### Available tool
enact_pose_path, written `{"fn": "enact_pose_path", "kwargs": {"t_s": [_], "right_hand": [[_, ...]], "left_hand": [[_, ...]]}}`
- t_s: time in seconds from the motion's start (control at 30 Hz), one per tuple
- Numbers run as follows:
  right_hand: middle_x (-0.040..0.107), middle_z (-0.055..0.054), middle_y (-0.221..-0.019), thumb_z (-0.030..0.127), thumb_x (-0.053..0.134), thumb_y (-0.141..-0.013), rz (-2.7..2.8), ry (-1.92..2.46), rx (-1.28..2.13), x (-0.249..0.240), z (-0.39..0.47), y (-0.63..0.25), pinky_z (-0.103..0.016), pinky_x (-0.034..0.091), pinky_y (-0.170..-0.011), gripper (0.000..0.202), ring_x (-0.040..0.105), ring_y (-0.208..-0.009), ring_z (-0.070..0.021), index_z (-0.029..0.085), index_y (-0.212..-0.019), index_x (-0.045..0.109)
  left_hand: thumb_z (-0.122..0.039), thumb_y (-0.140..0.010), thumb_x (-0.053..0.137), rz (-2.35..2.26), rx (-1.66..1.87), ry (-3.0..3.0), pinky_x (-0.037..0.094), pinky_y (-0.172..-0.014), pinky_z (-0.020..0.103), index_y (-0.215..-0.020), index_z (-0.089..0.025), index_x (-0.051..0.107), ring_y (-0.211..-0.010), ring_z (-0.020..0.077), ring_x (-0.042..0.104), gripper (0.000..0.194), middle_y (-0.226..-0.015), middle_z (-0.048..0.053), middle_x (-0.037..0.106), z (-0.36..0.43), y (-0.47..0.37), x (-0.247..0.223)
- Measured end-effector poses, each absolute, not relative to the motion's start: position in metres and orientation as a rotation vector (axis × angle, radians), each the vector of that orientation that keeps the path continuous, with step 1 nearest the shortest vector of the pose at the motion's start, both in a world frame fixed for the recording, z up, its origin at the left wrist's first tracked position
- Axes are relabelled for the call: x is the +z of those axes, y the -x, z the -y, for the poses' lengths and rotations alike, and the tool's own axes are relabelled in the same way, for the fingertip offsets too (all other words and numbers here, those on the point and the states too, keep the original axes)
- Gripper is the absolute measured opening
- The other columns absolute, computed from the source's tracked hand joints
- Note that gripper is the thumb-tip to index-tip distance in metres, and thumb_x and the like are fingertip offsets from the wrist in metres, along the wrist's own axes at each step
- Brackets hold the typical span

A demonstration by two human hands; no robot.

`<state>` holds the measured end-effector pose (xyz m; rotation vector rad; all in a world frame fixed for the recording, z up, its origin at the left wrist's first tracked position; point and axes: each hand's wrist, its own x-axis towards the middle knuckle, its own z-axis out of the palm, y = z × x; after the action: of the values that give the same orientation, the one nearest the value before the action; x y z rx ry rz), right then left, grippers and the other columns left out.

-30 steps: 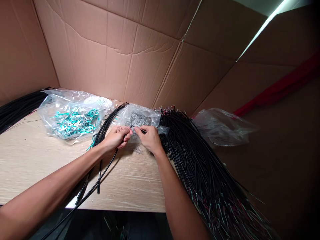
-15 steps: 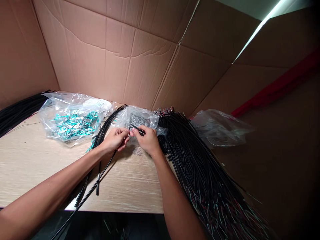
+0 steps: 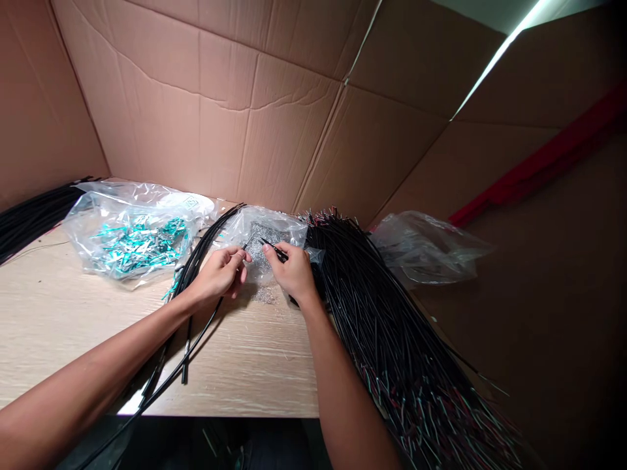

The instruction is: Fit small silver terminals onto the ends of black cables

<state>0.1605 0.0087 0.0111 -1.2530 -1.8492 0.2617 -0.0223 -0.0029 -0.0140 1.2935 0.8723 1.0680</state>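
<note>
**Your left hand on a cable, your right on a tool, by the middle bag**

Farthest left of the middle bag (image 3: 292, 225), one bundle of black cables (image 3: 39, 210) lies on the table (image 3: 255, 372). Closer on that side, a clear plastic bag (image 3: 81, 219) holds a heap of teal and silver strips (image 3: 142, 245), too many for you to count. Between the two bags runs a second bundle (image 3: 198, 254).

Your left hand (image 3: 220, 271) is at the middle bag's near left side, fingers curled, its grip closed on one black cable (image 3: 214, 316). The middle bag, clear too, contains a mass of tiny silver bits (image 3: 257, 243); loose bits (image 3: 264, 296) lie in front of it. Your right hand (image 3: 294, 271) is at its near right side, the grip closed around one black pointed tool (image 3: 280, 255), tip aimed up and left.

Right of the middle bag spreads the third, largest bundle (image 3: 386, 307), with red and pale wires at its ends. Beyond it sits the third bag (image 3: 431, 251); you cannot make out any contents.
</note>
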Motion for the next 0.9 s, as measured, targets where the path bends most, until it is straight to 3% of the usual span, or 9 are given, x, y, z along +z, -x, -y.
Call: {"fn": "enact_pose_path", "kwargs": {"t_s": [0.13,0.33,0.47,0.7,0.9], "right_hand": [[0.059,0.000,-0.063,0.042,0.063,-0.095,1.925,1.245,0.254,0.014,-0.007,-0.163,-0.031,0.032,-0.059,0.034,0.047,-0.060,-0.0143,0.019,-0.069,0.064],[0.063,0.000,-0.068,0.041,0.063,-0.095,1.958,1.202,0.306,0.011,-0.005,-0.155,-0.029,0.035,-0.059,0.028,0.049,-0.060,-0.0133,0.019,-0.078,0.070],[0.058,0.002,-0.063,0.041,0.063,-0.095,1.951,1.224,0.316,0.009,-0.006,-0.150,-0.030,0.031,-0.057,0.030,0.041,-0.056,-0.0121,0.019,-0.075,0.069],[0.050,0.003,-0.057,0.038,0.056,-0.099,1.963,1.221,0.310,0.008,-0.007,-0.148,-0.030,0.030,-0.059,0.039,0.040,-0.057,-0.0130,0.018,-0.068,0.068],[0.052,0.000,-0.060,0.059,0.055,-0.097,1.701,1.231,0.517,0.001,-0.014,-0.150,-0.029,0.035,-0.056,0.050,0.047,-0.060,-0.0153,0.019,-0.069,0.065]], "left_hand": [[-0.044,-0.104,0.046,-0.824,1.043,-1.230,0.031,-0.027,0.018,-0.099,-0.019,0.053,-0.031,0.0133,0.051,0.027,-0.057,-0.003,0.059,0.004,0.023,-0.012],[-0.048,-0.103,0.047,-0.797,1.034,-1.228,0.029,-0.028,0.018,-0.097,-0.018,0.054,-0.028,0.0117,0.044,0.032,-0.052,-0.004,0.055,0.004,0.023,-0.014],[-0.051,-0.102,0.048,-0.851,1.057,-1.322,0.024,-0.027,0.017,-0.094,-0.019,0.056,-0.025,0.0087,0.035,0.035,-0.050,-0.007,0.050,0.004,0.021,-0.013],[-0.052,-0.101,0.051,-0.938,1.083,-1.380,0.024,-0.030,0.017,-0.089,-0.017,0.058,-0.029,0.0081,0.035,0.037,-0.048,-0.006,0.049,0.002,0.019,-0.014],[-0.049,-0.101,0.051,-0.989,1.126,-1.454,0.024,-0.034,0.018,-0.091,-0.018,0.058,-0.031,0.0087,0.038,0.033,-0.048,-0.006,0.050,0.005,0.020,-0.010]]}}
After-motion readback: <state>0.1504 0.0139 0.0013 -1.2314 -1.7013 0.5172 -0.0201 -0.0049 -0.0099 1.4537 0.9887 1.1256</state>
